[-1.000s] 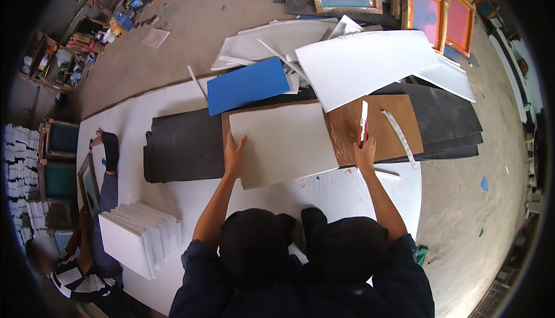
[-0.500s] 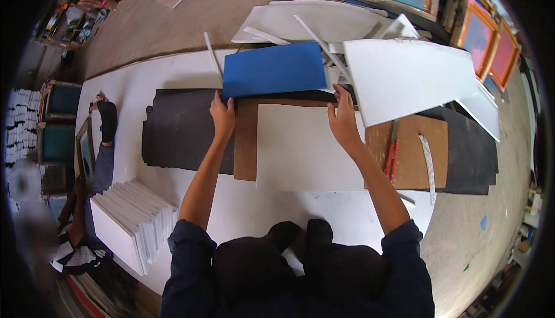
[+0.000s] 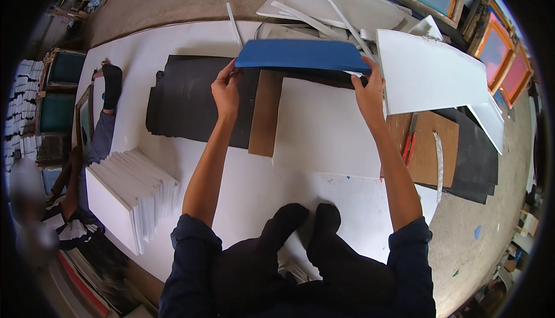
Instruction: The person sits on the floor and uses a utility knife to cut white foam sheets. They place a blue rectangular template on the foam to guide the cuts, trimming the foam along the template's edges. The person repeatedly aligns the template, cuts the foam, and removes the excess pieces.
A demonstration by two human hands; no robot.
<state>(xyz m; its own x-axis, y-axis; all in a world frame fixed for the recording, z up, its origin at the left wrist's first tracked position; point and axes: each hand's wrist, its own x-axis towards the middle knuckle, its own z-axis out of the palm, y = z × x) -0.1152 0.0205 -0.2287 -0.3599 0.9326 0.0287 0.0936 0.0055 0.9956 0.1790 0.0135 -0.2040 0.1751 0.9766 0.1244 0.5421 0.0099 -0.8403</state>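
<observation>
Because the thin blue rectangular sheet appears raised beyond the off-white rectangular board, lifting seems the step in hand. Left of this board, the left hand grasps one end; near its far right corner, the right hand grasps the other, fingers partly curled. The next move probably calls for even support.

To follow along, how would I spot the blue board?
On the big white sheet lie black sheets. Near their far edge, the left hand and right hand hold the blue board; its blue stands out from white, brown and black neighbours.
</observation>
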